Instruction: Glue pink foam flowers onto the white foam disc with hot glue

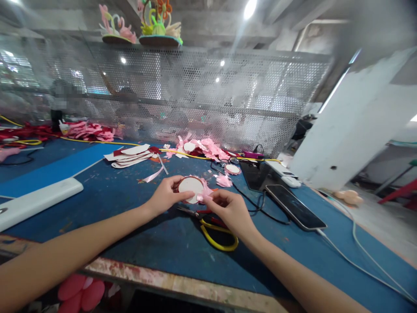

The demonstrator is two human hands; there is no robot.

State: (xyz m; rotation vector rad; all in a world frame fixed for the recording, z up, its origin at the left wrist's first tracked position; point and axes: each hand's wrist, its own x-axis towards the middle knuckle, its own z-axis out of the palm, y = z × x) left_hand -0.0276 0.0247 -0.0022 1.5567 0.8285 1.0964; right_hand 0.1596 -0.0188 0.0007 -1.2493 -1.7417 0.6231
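Lying near right hand (233,213): scissors (197,215), black cable (260,209), phone (295,206)

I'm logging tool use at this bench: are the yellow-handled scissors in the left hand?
No, the left hand grips the round white-faced piece, while the scissors lie on the blue tabletop.

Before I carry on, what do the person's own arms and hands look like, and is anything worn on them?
The left forearm and right forearm are slim and bare, with no sleeve in view. The left hand and right hand wear no gloves. No watch or bracelet shows at either wrist; fine finger details are too small to judge.
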